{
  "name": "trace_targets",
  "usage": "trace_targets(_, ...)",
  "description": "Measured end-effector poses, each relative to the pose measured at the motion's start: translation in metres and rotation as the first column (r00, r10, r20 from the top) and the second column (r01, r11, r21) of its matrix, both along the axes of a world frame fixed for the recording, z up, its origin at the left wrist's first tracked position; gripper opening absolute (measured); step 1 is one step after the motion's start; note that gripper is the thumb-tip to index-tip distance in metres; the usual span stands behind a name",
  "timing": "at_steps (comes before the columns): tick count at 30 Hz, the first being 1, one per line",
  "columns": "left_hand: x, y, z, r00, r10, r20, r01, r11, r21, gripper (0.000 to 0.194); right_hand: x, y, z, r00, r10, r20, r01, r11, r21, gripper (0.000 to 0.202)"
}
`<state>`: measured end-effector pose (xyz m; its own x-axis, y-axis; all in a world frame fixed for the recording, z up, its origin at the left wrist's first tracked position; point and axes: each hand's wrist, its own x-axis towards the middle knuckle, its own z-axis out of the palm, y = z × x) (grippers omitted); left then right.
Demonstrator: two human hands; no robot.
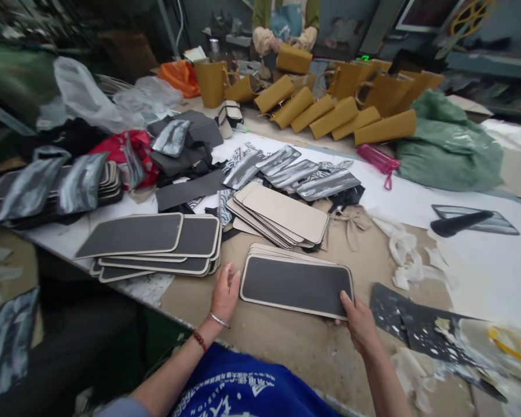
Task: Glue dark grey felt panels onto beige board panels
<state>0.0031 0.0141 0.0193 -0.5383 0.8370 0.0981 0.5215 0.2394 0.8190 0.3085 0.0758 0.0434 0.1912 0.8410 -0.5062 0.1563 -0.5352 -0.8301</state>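
Note:
My right hand point(356, 317) grips the near right corner of a dark grey rounded panel with a beige edge point(297, 285), thumb on top and fingers underneath. Other panels with beige edges show beneath its far side. Just left of that panel, my left hand point(226, 292) is held with its fingers apart and nothing in them. A stack of similar grey panels point(134, 234) lies to the left of this hand. Beyond both hands sits a pile of panels with the beige side up point(282, 211).
Grey-and-white streaked pieces point(286, 162) lie mid-table. Mustard-coloured bags point(304, 110) line the far side, where a person point(286, 26) works. A green plastic bag point(449, 145) and a dark handled tool point(460, 223) are at right. Paint-spotted scraps point(429, 318) lie right of my right hand.

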Motion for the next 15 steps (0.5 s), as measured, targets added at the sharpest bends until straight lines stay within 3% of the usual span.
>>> trace_targets(3,0.001,-0.010,-0.007,0.993,0.050,0.110,-0.043,0.997,-0.070,0.031,0.000,-0.002,0.004,0.996,0.026,0.082,-0.029,0.999,0.031,0.042)
trace_targets(6,0.005,-0.005,-0.009,0.971,0.036,0.237,0.004,0.987,-0.164,0.030,-0.003,-0.008,0.025,0.946,0.099,0.308,-0.136,0.986,0.101,0.044)
trace_targets(9,0.007,0.002,0.001,0.961,0.043,0.275,0.022,0.974,-0.227,0.030,-0.009,-0.016,0.055,0.845,0.142,0.515,-0.248,0.958,0.142,0.047)
trace_targets(11,0.009,-0.003,0.015,0.983,0.033,0.183,0.000,0.984,-0.180,0.029,-0.015,-0.019,0.072,0.815,0.150,0.560,-0.275,0.951,0.145,0.050)
trace_targets(13,0.015,-0.016,0.032,0.996,-0.083,0.039,0.087,0.992,-0.091,0.028,-0.019,-0.019,0.083,0.810,0.156,0.565,-0.279,0.951,0.137,0.052)
trace_targets(15,0.027,-0.032,0.048,0.930,-0.362,-0.068,0.359,0.932,-0.048,0.025,-0.020,-0.018,0.088,0.794,0.172,0.583,-0.298,0.946,0.127,0.053)
